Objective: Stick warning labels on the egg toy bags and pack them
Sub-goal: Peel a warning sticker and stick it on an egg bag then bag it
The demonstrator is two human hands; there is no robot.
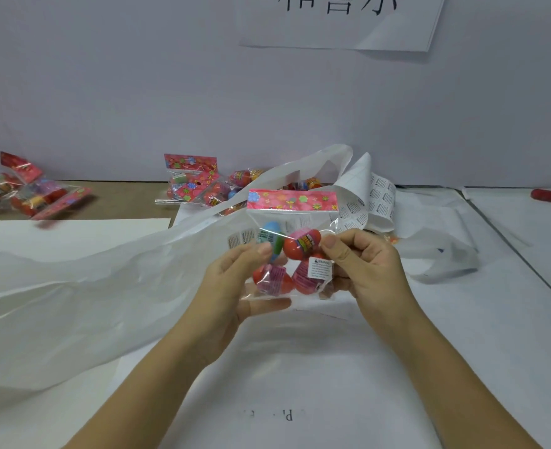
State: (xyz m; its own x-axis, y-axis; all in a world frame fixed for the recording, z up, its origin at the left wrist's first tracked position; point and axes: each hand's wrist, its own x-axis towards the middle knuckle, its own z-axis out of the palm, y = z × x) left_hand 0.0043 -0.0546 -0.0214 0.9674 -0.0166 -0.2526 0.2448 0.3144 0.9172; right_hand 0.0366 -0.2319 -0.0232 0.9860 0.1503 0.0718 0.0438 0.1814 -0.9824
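Tabletop [122,202] under white paper [300,367], wall [138,92] behind

Clear, pink-topped bag [292,222] held upright, colourful eggs [301,244] inside; a white warning label [320,268] is stuck low on its front.

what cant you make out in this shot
Head view:
- Sign: top cut off by frame edge.
- Label on the held bag: print too small.
- Left bags: blurred, cut by edge.
- Far bags: partly behind white plastic.
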